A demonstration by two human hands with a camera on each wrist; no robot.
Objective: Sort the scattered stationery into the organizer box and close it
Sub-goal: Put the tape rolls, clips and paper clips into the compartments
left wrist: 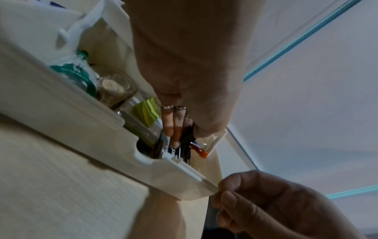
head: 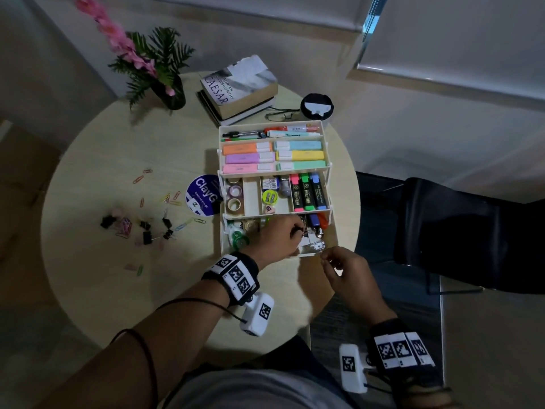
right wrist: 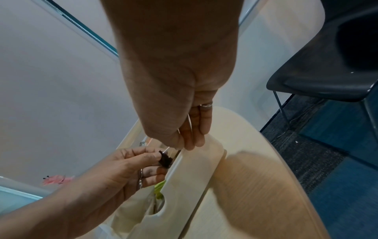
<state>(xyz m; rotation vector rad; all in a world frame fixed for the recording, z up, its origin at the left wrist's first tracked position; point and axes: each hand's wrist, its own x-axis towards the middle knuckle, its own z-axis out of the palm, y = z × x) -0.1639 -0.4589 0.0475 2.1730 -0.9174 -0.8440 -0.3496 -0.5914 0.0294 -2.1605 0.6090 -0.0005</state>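
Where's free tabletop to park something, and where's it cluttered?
Bare table runs along the near-left edge, below the scattered clips; another open patch lies between the flower vase and the organizer box. Crowded: the clip scatter, the books at the far edge, and the box's bottom tier where the left hand works.

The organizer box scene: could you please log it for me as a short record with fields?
organizer box: open, three tiers fanned out on the round table
left hand: over the bottom tier, pinching black binder clips
right hand: at the box's near right corner, pinching something thin; cannot tell what
still loose: paper clips and binder clips left of the box
lid: not yet closed
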